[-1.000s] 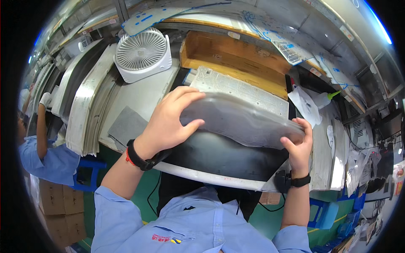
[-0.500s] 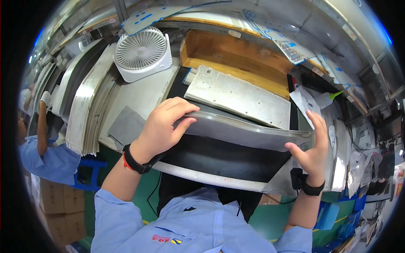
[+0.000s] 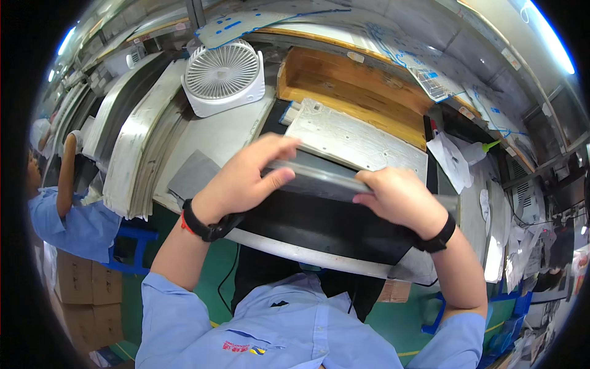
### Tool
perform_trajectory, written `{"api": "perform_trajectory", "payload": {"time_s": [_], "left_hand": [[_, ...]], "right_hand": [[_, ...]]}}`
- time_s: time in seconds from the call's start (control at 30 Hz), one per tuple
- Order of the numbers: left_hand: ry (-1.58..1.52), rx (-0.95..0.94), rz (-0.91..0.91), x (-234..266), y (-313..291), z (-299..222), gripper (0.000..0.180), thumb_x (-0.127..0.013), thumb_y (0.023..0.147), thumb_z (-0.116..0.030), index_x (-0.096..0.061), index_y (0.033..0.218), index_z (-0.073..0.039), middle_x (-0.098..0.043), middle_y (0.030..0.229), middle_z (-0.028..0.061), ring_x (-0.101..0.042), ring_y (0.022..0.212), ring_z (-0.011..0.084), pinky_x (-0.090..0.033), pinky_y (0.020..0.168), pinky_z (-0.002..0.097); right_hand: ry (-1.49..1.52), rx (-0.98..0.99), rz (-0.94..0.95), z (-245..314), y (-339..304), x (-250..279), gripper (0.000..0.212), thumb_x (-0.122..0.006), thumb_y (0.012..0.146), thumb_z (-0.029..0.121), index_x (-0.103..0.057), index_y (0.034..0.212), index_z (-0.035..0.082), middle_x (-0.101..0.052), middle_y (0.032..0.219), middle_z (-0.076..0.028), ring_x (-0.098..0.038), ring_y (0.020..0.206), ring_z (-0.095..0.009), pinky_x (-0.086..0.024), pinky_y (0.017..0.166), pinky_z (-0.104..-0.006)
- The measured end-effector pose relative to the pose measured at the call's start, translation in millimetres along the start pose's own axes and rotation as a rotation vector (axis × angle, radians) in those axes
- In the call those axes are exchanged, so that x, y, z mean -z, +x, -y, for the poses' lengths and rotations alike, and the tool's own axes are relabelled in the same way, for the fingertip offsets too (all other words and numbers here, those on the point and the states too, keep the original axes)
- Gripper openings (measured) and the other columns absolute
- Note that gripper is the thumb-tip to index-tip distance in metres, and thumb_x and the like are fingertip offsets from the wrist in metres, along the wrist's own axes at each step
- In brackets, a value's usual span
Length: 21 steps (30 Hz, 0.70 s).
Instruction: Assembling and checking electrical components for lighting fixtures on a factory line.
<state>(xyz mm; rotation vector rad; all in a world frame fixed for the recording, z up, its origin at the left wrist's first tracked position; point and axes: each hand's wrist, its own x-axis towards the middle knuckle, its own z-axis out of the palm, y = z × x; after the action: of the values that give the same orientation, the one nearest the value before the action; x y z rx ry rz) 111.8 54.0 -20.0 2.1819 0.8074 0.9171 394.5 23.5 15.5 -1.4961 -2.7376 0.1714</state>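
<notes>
Workbench (image 3: 319,261) crowded with white fan (image 3: 224,77), metal plate (image 3: 356,138), wooden tray (image 3: 350,83).

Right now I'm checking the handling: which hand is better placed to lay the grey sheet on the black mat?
Probably the left hand: it spans the grey sheet from above, thumb underneath, while the right hand only grips its end.

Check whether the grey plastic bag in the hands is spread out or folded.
Folded. The grey bag forms a narrow strip pinched between the left hand and right hand above the black mat.
</notes>
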Motion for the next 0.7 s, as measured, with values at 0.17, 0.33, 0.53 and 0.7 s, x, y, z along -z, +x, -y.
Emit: {"api": "perform_trajectory", "payload": {"time_s": [0.17, 0.33, 0.53, 0.7], "left_hand": [[-0.468, 0.097, -0.469, 13.9, 2.1, 29.2, 0.064, -0.03, 0.1, -0.053, -0.032, 0.14, -0.003, -0.044, 0.134, 0.0147, -0.043, 0.12, 0.0227, -0.034, 0.104, 0.0387], [-0.818, 0.095, -0.538, 3.5, 26.5, 10.5, 0.064, -0.031, 0.1, -0.051, -0.027, 0.141, -0.002, -0.04, 0.137, 0.0161, -0.04, 0.125, 0.0244, -0.032, 0.105, 0.0399], [-0.865, -0.178, -0.561, -22.4, 70.1, -29.7, 0.081, -0.044, 0.091, -0.063, -0.024, 0.143, -0.004, -0.034, 0.142, 0.0151, -0.036, 0.128, 0.0232, -0.027, 0.107, 0.0411], [-0.675, -0.276, -0.356, -60.1, 72.9, -41.2, 0.054, -0.061, 0.093, -0.028, -0.038, 0.134, -0.002, -0.05, 0.127, 0.0105, -0.047, 0.118, 0.0169, -0.037, 0.101, 0.0344]], "right_hand": [[0.185, 0.04, -0.087, -10.5, 7.4, 25.6, 0.024, -0.072, 0.077, 0.022, -0.066, 0.089, 0.002, -0.063, 0.075, -0.021, -0.062, 0.074, -0.038, -0.049, 0.067, -0.0428], [0.819, -0.049, -0.475, -10.9, -7.8, 50.6, 0.019, -0.073, 0.082, 0.012, -0.065, 0.095, 0.0, -0.068, 0.084, -0.006, -0.061, 0.076, -0.012, -0.048, 0.069, -0.0283], [1.17, -0.028, -0.796, -5.6, 1.0, 15.5, 0.025, -0.073, 0.081, 0.009, -0.063, 0.103, 0.001, -0.066, 0.095, -0.003, -0.06, 0.089, -0.011, -0.047, 0.081, -0.0281], [1.31, 0.07, -0.91, 12.0, 16.1, -14.2, 0.046, -0.077, 0.076, 0.007, -0.054, 0.116, 0.0, -0.061, 0.109, -0.006, -0.057, 0.1, -0.014, -0.046, 0.088, -0.0302]]}}
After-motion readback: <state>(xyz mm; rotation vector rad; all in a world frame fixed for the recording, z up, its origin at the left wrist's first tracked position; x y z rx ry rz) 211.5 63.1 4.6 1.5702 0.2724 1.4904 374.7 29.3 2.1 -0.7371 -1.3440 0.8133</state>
